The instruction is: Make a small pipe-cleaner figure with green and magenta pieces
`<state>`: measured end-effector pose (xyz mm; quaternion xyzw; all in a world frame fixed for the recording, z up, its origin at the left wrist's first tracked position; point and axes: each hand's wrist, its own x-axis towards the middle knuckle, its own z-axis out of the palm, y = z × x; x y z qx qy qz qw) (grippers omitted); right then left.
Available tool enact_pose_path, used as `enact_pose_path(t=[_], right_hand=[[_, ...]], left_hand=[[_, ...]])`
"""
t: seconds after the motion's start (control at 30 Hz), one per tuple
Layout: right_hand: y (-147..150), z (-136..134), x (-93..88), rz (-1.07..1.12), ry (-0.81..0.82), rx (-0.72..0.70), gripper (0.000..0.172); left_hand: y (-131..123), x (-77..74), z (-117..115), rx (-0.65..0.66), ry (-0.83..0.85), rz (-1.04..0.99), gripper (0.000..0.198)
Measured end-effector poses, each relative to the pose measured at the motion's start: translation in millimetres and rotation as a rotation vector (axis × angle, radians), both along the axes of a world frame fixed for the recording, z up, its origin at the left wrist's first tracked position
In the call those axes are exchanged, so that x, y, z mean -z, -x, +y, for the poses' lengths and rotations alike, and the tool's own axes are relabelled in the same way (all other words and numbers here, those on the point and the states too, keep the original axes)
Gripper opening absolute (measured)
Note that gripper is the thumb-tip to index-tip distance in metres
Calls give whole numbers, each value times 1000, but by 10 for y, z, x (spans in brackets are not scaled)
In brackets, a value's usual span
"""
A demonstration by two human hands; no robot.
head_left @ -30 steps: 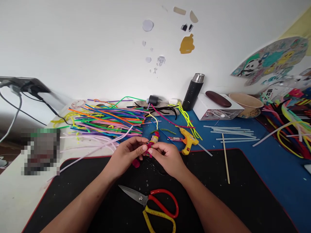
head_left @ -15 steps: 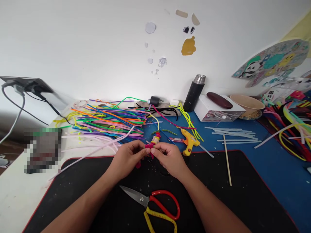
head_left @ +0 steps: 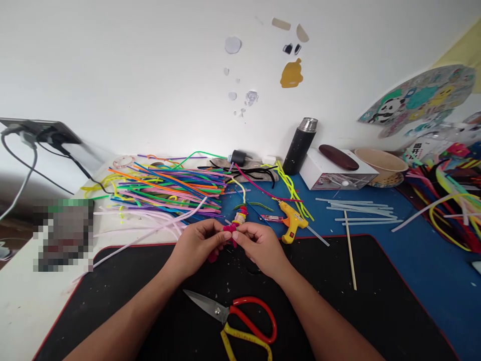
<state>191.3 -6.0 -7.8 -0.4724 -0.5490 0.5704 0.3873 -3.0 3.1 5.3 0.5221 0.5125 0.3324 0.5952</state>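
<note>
Between my two hands is a small pipe cleaner figure (head_left: 239, 216), with red, white and yellow windings on top and a magenta coil (head_left: 229, 228) below. My left hand (head_left: 199, 244) pinches the magenta coil with thumb and forefinger. From the other side my right hand (head_left: 261, 246) is closed on the same piece, its thumb tip nearly touching the left one. The fingers cover much of the coil. Nearer to me on the black mat lie scissors (head_left: 217, 311) with one red and one yellow handle.
Behind my hands lies a pile of coloured pipe cleaners (head_left: 169, 185). A yellow glue gun (head_left: 294, 220), clear glue sticks (head_left: 361, 206) and a wooden stick (head_left: 350, 250) lie to the right. A black thermos (head_left: 299, 146) and a white box (head_left: 323, 173) stand by the wall.
Both hands keep their pinch on the magenta part with only slight finger movement. The whole view has shifted a little.
</note>
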Motion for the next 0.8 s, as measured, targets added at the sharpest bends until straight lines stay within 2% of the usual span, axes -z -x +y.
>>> enact_pose_path(t=[0.1, 0.23, 0.5, 0.67, 0.8], right_hand=[[-13, 9, -32, 80, 71, -39, 34], [-14, 12, -66, 96, 83, -58, 37], [10, -8, -61, 32, 75, -59, 37], [5, -2, -46, 136, 131, -65, 41], [-14, -10, -40, 239, 221, -124, 45]], left_hand=[[23, -62, 14, 55, 1, -46, 49], [71, -121, 29, 77, -56, -70, 50], [35, -71, -1, 12, -22, -41, 50], [55, -74, 29, 43, 20, -136, 52], [113, -74, 50, 48, 10, -299, 61]])
